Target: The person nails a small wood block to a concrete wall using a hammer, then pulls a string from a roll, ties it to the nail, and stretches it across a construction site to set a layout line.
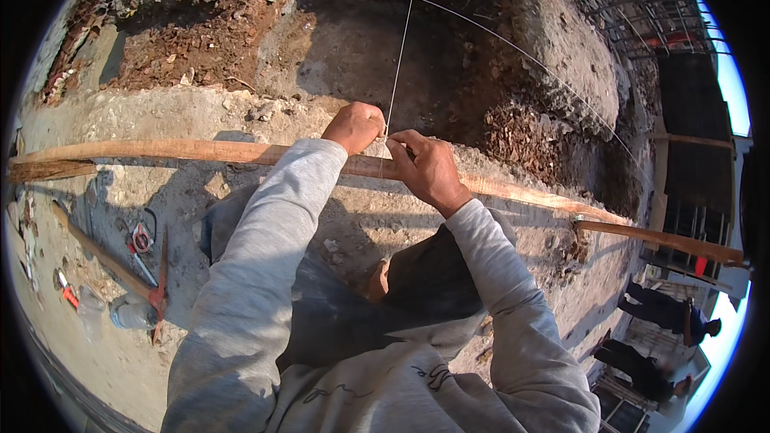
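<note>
A thin white string [403,40] comes down across the dug pit to a spot between my hands, just above a long wooden board [176,150]. My left hand [355,127] is closed, its fingertips pinched at the string. Close beside it, my right hand [431,170] pinches the string between thumb and forefinger, over the board. A short length of string seems to hang below my fingers against the wood. Any knot there is too small to make out.
Beyond the board lies a pit [353,56] with broken earth edges, crossed by a second string [513,42]. On the left ground are a pickaxe [158,297], a clear plastic bottle [133,315] and an orange-handled tool [69,295]. Two people [664,313] stand far right.
</note>
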Tool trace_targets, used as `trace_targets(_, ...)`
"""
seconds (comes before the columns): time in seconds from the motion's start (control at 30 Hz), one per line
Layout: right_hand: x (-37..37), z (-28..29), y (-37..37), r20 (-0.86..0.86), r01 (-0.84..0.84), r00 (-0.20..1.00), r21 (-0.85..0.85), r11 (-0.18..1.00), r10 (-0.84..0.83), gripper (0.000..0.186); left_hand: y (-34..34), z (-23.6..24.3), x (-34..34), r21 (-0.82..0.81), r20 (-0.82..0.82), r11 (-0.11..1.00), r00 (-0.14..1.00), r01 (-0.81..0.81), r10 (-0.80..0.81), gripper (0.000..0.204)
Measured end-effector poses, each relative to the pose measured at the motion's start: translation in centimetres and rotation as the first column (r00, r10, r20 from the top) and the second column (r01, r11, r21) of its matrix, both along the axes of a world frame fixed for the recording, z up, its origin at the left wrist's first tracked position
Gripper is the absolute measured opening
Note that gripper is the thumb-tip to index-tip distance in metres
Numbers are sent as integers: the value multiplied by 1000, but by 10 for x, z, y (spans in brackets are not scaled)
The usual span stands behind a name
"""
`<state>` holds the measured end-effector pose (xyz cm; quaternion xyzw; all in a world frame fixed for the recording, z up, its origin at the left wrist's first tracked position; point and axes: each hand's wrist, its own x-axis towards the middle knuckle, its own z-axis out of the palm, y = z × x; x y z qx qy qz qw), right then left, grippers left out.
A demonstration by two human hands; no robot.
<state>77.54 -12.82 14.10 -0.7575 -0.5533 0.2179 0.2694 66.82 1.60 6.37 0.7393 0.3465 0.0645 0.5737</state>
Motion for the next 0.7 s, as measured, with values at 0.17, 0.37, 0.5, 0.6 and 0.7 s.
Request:
trace_targets(0.17, -9, -20, -3, 35, -26, 999, 96, 995, 22, 19, -5, 3, 5, -48, 19, 998, 999, -38, 39, 23)
trace_targets(0.37, -8, -21, 16, 76, 175, 983, -73, 982, -169, 17, -5, -3, 4, -130, 102, 990, 992, -55, 69, 17)
trace_targets(0.5, -5, -25, 20, 89, 205, 977, -109, 973, -196, 21, -2, -5, 4, -136, 99, 990, 993, -43, 57, 17)
trace_targets(0.6, -1, -34, 22, 203, 174, 969, -147, 974, -143, 26, -4, 3, 3, -193, 95, 980, 993, -44, 64, 16)
trace_targets(0.7, -3, -31, 26, 144, 189, 976, -214, 958, -161, 27, -1, -7, 2, -202, 126, 978, 989, -57, 83, 17)
